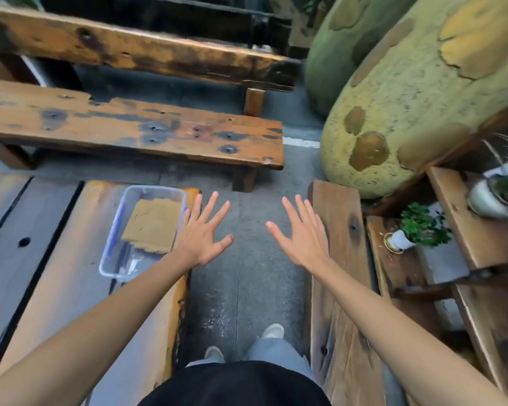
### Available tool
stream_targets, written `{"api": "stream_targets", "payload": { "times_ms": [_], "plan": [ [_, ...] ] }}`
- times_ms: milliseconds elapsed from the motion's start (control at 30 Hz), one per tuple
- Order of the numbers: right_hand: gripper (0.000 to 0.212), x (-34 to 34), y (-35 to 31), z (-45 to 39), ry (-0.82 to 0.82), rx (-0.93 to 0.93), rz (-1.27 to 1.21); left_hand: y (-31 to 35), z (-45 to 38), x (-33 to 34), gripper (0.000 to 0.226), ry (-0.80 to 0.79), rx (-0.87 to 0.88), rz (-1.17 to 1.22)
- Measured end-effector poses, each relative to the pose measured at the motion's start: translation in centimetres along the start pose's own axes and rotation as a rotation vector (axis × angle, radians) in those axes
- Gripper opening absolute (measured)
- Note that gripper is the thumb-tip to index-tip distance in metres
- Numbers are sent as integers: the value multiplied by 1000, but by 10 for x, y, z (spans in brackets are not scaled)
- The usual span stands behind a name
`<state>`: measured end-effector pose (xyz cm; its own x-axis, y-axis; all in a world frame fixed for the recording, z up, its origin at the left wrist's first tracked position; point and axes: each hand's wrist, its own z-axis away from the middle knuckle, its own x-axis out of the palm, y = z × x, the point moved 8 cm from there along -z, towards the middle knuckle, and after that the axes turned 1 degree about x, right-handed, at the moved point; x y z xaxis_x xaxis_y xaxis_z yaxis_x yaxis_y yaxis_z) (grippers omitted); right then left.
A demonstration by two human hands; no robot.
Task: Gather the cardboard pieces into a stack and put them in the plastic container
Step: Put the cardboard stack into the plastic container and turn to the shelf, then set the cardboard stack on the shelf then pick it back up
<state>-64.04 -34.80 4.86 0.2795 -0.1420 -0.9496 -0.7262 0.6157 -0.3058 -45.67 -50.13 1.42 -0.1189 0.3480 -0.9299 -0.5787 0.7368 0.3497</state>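
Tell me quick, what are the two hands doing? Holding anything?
Left hand: open, fingers spread, holding nothing, beside the plastic container.
Right hand: open, fingers spread, holding nothing.

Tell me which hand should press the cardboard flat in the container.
Left. The left hand is open and hovers at the right rim of the plastic container, beside the cardboard lying inside it. The right hand, also open, is across the gap by the other wooden bench.

Wooden bench [71, 288] carries plastic container [112, 259] holding cardboard pieces [153, 227]
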Motion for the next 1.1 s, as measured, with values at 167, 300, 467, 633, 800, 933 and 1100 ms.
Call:
{"api": "stream_targets", "payload": {
  "times_ms": [167, 300, 467, 633, 800, 933, 1100],
  "plan": [
    [82, -17, 50, 21, 42, 124, -21, 52, -31, 12, 84, -33, 140, -1],
    [84, -36, 99, 37, 104, 225, -52, 109, -54, 24, 86, -63, 264, 25],
    [83, -65, 169, 64, 164, 354, -71, 183, -81, 40, 85, -105, 377, 7],
    [82, -98, 241, 92, 214, 477, -65, 260, -104, 50, 83, -119, 518, -26],
    [85, -127, 303, 116, 252, 573, -46, 335, -126, 58, 84, -132, 634, -61],
    [86, -148, 354, 142, 287, 659, -45, 399, -138, 67, 84, -150, 732, -42],
    [86, -181, 405, 177, 360, 728, -34, 466, -140, 79, 82, -129, 809, -57]
  ]
}}
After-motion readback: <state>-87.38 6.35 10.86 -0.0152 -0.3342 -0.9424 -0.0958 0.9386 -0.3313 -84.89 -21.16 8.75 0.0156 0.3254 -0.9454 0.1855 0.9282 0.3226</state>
